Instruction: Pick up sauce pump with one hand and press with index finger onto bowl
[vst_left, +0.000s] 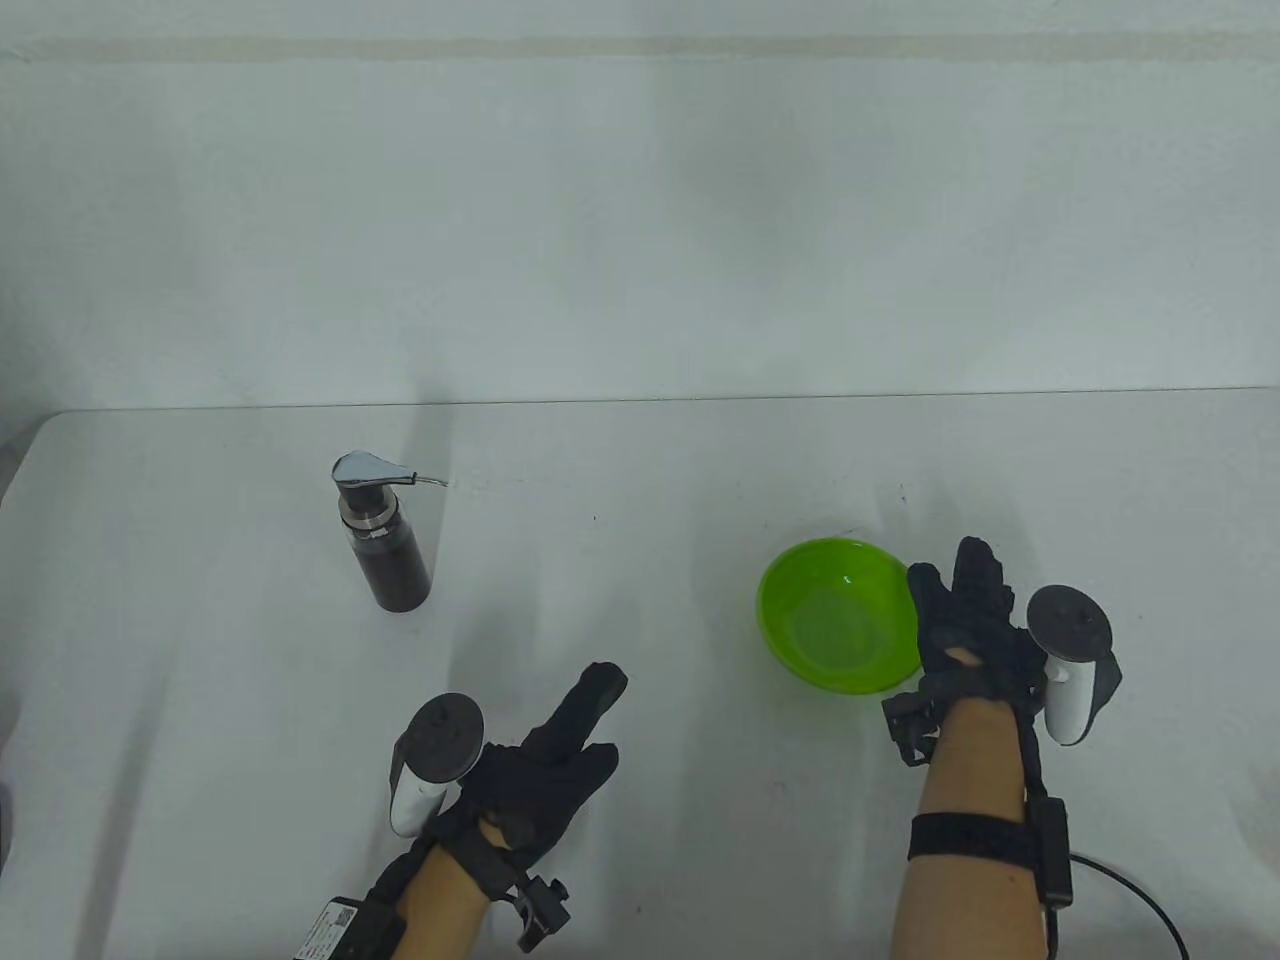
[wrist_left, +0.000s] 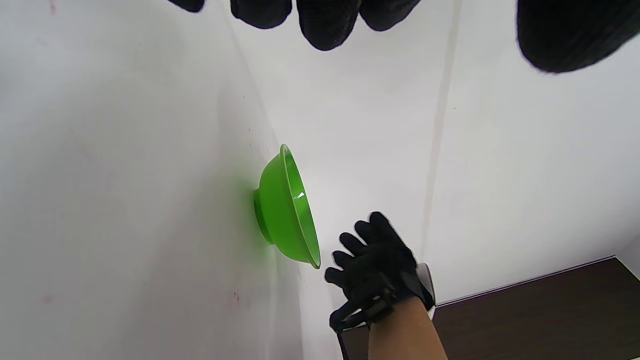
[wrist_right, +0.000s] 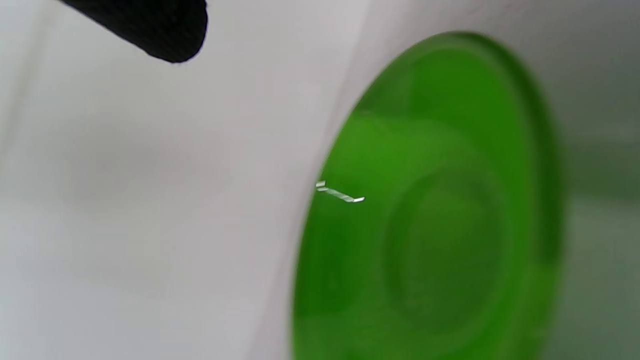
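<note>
The dark cylindrical sauce pump bottle with a chrome pump head (vst_left: 383, 533) stands upright, well to the left of the translucent green plastic bowl (vst_left: 838, 615). It looks rigid, smooth and probably slippery; gripping the dark body below the collar should leave the index finger free. The left hand (vst_left: 545, 770) is open and empty nearer than the bowl; the right hand (vst_left: 970, 630), open, rests just beside its right rim. The white table (vst_left: 640, 480) meets a pale wall behind the bowl.

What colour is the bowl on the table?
Bright lime green; the bowl shows best in the table view.
</note>
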